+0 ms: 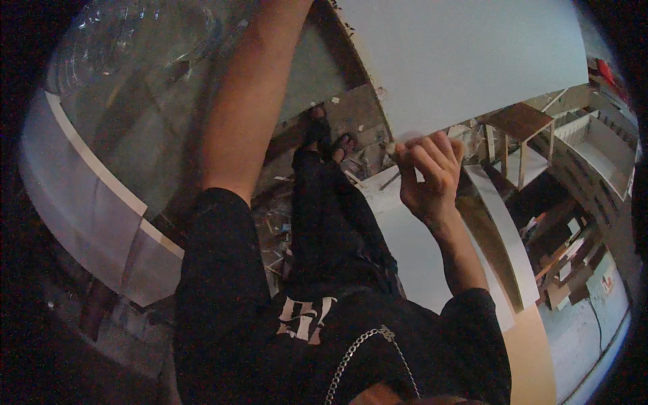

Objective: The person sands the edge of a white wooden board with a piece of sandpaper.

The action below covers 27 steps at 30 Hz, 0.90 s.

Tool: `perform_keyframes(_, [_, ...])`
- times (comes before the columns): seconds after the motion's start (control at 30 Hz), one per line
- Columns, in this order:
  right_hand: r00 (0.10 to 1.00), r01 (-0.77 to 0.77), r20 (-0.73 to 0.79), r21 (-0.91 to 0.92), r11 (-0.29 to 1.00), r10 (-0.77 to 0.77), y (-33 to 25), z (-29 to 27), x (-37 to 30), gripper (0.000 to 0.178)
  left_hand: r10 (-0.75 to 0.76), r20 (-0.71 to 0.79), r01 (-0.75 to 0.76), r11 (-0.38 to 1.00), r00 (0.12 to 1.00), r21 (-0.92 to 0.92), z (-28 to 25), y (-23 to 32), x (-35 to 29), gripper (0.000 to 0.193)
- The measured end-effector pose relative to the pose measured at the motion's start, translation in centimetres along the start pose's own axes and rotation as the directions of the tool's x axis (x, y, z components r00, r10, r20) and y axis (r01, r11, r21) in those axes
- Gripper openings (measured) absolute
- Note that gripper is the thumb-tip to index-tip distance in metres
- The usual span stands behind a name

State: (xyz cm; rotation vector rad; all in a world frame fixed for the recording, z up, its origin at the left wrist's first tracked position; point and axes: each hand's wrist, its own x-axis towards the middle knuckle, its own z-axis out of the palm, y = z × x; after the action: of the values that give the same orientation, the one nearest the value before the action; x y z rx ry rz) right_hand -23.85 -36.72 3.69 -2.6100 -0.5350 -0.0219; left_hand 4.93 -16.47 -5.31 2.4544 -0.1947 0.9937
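My right hand [432,172] is closed beside the near corner of a large white panel [472,57]. Its fingers are curled, and a small pale tip shows at the fingertips by that corner. What they pinch, if anything, is too small to make out. Whether the hand touches the panel I cannot tell. The panel's left edge looks rough and brownish. My left forearm [246,115] reaches up past the top of the picture, left of the panel, so that hand is out of sight.
Below the panel lies another white board [418,236]. To the right stand a small brown-topped wooden stool [520,123] and a white open box [604,152]. Pale boards with light edges [101,158] line the left. Scraps litter the floor around my feet [344,145].
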Motion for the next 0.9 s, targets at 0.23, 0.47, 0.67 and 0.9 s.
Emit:
perform_keyframes(0.23, [0.955,-0.234,-0.093,0.354,0.906,0.283,-0.4,-1.2,0.3,0.02,-0.041,0.046,0.039,0.999,0.998,0.035,-1.2,1.0,0.0,0.052])
perform_keyframes(0.47, [0.989,-0.052,-0.132,0.147,0.988,0.072,-0.3,0.7,2.1,0.016,0.025,-0.033,-0.027,0.997,0.999,-0.073,-0.3,0.2,0.1,0.052])
perform_keyframes(0.67, [0.993,-0.042,-0.104,0.139,0.989,0.056,-0.7,0.8,2.5,0.015,0.031,-0.062,-0.035,0.997,0.998,-0.065,-0.3,-0.2,0.1,0.053])
perform_keyframes(0.9, [0.997,-0.075,-0.018,0.024,0.997,0.076,0.1,1.3,3.6,0.018,-0.003,0.004,0.003,0.998,1.0,-0.066,-0.9,0.6,0.5,0.054])
